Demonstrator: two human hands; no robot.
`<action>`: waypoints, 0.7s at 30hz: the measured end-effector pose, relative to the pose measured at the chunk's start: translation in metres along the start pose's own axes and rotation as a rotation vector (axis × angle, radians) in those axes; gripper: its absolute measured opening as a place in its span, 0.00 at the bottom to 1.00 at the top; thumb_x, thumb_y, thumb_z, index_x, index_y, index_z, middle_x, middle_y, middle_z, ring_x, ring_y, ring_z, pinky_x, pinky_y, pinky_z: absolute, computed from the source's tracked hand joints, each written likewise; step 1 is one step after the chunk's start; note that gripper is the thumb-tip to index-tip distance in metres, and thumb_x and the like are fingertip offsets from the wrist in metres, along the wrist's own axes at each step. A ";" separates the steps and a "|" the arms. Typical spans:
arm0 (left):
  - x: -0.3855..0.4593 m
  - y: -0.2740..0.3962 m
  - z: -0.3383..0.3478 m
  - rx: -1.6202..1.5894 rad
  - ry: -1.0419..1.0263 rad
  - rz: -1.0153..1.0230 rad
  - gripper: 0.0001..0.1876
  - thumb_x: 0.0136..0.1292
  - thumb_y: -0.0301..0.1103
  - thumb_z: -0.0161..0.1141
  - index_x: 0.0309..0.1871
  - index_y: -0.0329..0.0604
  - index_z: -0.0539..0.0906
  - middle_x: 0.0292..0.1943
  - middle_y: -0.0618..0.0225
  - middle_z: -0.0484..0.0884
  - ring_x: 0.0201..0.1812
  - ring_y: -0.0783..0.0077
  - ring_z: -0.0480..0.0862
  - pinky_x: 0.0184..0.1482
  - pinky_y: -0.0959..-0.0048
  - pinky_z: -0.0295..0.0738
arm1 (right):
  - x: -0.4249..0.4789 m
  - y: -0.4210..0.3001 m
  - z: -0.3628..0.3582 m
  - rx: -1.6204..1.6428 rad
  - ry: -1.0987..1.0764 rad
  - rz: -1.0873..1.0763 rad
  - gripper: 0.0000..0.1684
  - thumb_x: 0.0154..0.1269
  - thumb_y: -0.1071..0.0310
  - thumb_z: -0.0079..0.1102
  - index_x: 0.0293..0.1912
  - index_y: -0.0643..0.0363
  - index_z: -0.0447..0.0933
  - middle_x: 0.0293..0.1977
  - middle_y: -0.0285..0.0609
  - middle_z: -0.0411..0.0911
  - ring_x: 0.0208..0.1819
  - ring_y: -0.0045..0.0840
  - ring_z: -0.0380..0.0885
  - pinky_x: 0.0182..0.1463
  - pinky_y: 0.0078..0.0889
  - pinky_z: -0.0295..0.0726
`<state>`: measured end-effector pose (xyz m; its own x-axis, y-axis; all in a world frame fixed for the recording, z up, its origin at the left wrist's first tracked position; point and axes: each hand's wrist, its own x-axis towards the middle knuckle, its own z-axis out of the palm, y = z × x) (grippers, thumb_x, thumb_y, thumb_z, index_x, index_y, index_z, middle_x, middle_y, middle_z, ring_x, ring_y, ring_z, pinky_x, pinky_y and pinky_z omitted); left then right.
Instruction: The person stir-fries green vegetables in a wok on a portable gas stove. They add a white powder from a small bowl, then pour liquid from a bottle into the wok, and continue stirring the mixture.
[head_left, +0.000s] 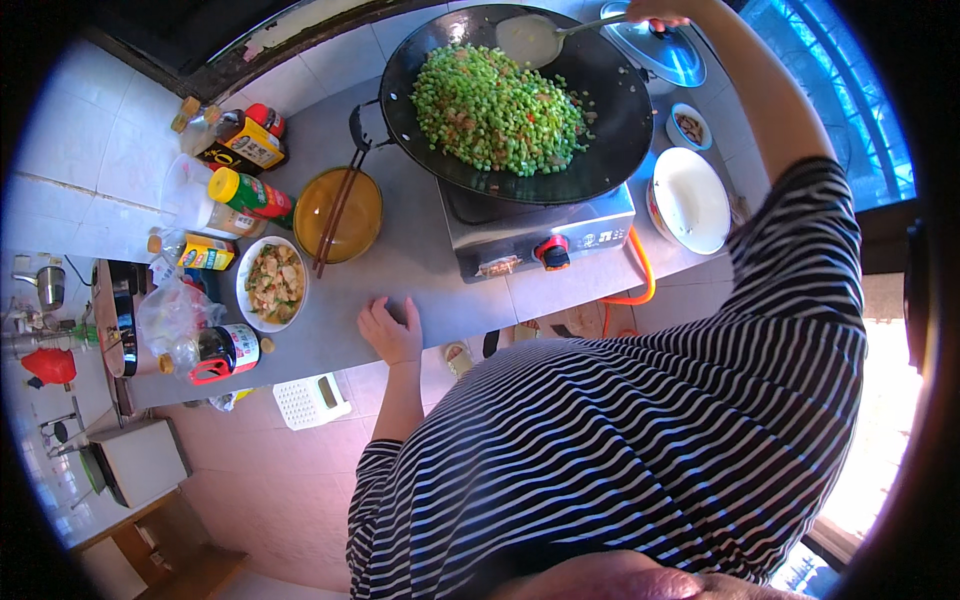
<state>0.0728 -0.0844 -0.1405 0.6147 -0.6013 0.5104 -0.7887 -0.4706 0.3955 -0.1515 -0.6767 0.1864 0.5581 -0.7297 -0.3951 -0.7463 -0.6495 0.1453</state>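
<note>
At the top, my right hand (660, 13) grips the handle of a metal wok spatula (531, 40); its broad blade rests at the far side of a black wok (622, 142). Chopped green vegetables with bits of meat and red pepper (502, 112) are heaped in the wok, which sits on a single-burner gas stove (540, 232). My left hand (394, 330) lies on the front edge of the grey counter (450, 311), holding nothing, its fingers apart. Left of the stove, brown chopsticks (337, 214) lie across a yellowish bowl (364, 225).
A plate of cooked food (274, 285) stands near sauce bottles (251, 196) on the left. Right of the wok are a white enamel basin (690, 199), a small bowl (688, 126) and a glass lid (667, 56). An orange gas hose (643, 274) hangs beside the stove. A white stool (307, 401) stands below.
</note>
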 end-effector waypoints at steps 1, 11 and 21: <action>-0.003 -0.001 -0.003 0.023 -0.006 -0.010 0.20 0.57 0.40 0.67 0.46 0.40 0.74 0.47 0.50 0.75 0.50 0.45 0.73 0.55 0.50 0.67 | 0.005 -0.024 -0.004 0.309 -0.125 0.161 0.17 0.60 0.48 0.64 0.32 0.52 0.86 0.20 0.34 0.80 0.17 0.23 0.74 0.20 0.32 0.71; -0.001 -0.004 -0.007 0.062 0.004 -0.055 0.20 0.56 0.40 0.68 0.46 0.39 0.75 0.47 0.51 0.76 0.49 0.45 0.74 0.54 0.53 0.69 | -0.132 -0.087 -0.001 -0.033 0.624 -0.504 0.12 0.54 0.55 0.69 0.40 0.40 0.88 0.32 0.36 0.85 0.31 0.31 0.83 0.35 0.34 0.79; -0.001 0.001 -0.007 0.044 -0.024 -0.052 0.20 0.55 0.40 0.68 0.45 0.39 0.75 0.45 0.51 0.76 0.48 0.45 0.73 0.53 0.52 0.68 | 0.001 -0.101 -0.043 -0.054 0.332 -0.450 0.20 0.59 0.48 0.66 0.46 0.46 0.86 0.38 0.39 0.86 0.36 0.33 0.84 0.43 0.35 0.80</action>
<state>0.0713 -0.0801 -0.1348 0.6554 -0.5904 0.4711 -0.7550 -0.5296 0.3866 -0.0600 -0.6216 0.2101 0.9081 -0.4003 -0.1230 -0.3933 -0.9161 0.0778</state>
